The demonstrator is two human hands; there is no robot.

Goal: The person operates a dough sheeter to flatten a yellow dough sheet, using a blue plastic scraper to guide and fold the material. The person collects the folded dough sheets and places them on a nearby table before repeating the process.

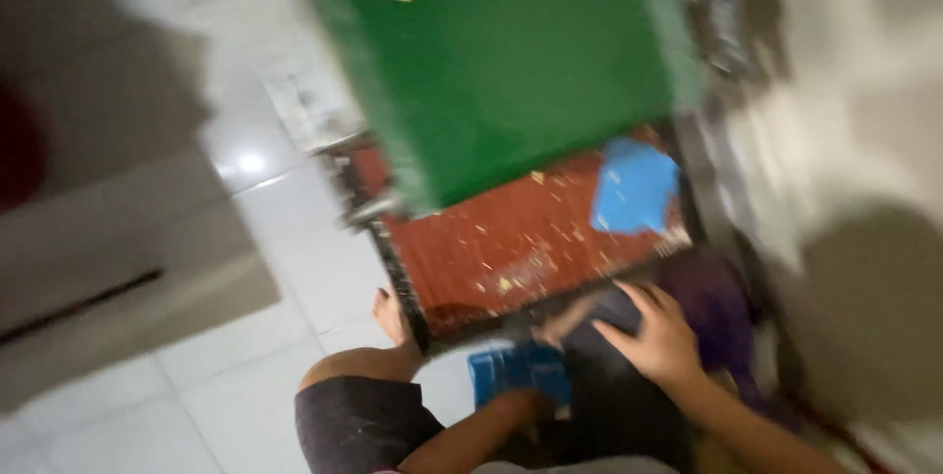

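1. The view is motion-blurred; fine detail cannot be read.
2. The right hand lies palm-down on a dark cloth at the near right of the scene. The fingers are spread and point toward the far left. The grip is open and flat, pressing on the cloth without closing round it.
3. The left hand is at the near centre, just below a small blue box. It touches or sits just beside the box; whether the grip is closed on it cannot be told, since the fingers are blurred and partly hidden.
4. The blue box stands on the white tiled floor, just left of the dark cloth and near the front edge of the red surface.
5. A red ribbed surface, strewn with pale flecks, lies beyond the hands. A blue sheet rests on its far right part.
6. A green panel covers the far part of the red surface and carries a few yellow scraps.
7. The person's bare foot and knee sit at the near left of the red surface.
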